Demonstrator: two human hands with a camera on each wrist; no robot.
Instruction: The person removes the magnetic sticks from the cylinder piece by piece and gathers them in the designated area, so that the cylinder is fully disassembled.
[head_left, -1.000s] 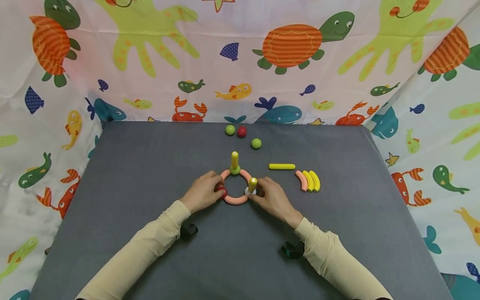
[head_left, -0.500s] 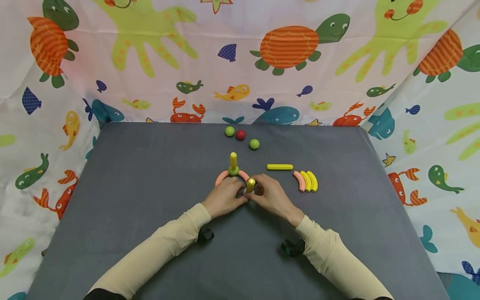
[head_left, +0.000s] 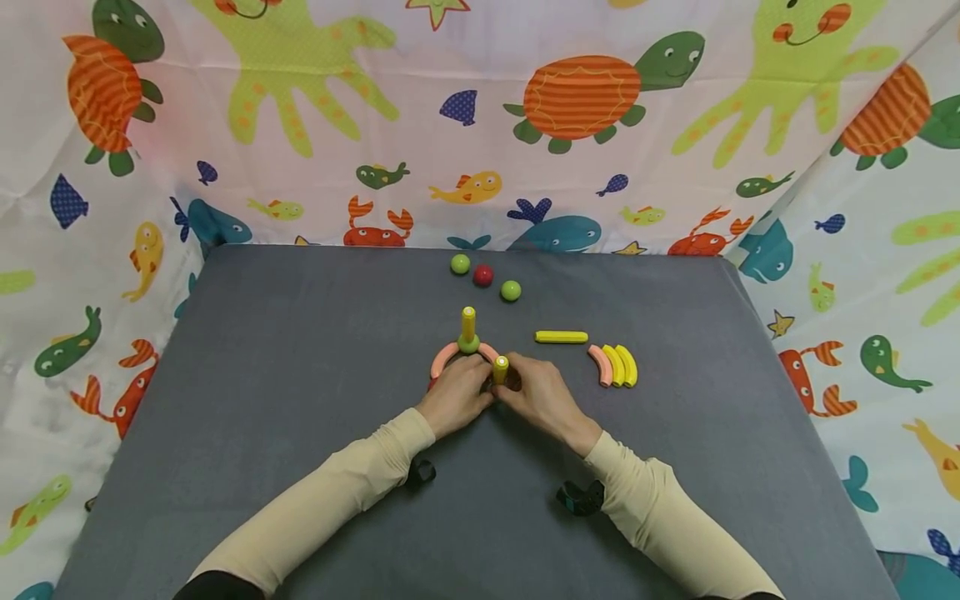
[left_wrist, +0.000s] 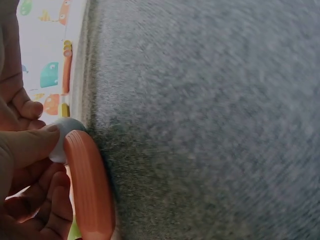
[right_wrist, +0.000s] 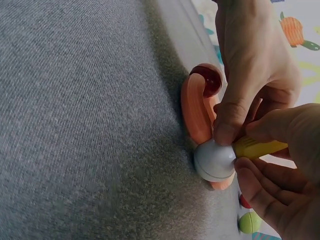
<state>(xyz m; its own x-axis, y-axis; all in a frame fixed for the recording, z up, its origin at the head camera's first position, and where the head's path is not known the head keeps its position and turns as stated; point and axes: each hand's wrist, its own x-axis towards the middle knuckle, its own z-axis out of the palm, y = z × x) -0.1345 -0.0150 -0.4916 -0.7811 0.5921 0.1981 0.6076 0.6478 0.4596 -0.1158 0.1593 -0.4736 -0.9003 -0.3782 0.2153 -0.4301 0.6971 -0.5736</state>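
A ring of pink curved sticks (right_wrist: 195,110) joined by balls lies flat on the table. At its far side, a green ball (head_left: 468,344) bears an upright yellow stick (head_left: 468,321). The near right joint is a white ball (right_wrist: 212,161), which my left hand (head_left: 454,393) pinches, thumb pressed on it. My right hand (head_left: 546,398) pinches a second yellow stick (head_left: 501,369) low down, where its end meets the white ball. A red ball (right_wrist: 215,82) joins the ring on the left, mostly covered by my left hand in the head view.
Two green balls (head_left: 460,264) and a red ball (head_left: 483,275) lie near the back edge. To the right are a straight yellow stick (head_left: 561,337), a pink curved stick (head_left: 600,365) and two yellow curved sticks (head_left: 619,366). A patterned cloth (head_left: 315,192) hangs behind the table.
My left hand has let go of the red ball and moved right to the white ball. My right hand has stayed at the yellow stick there.
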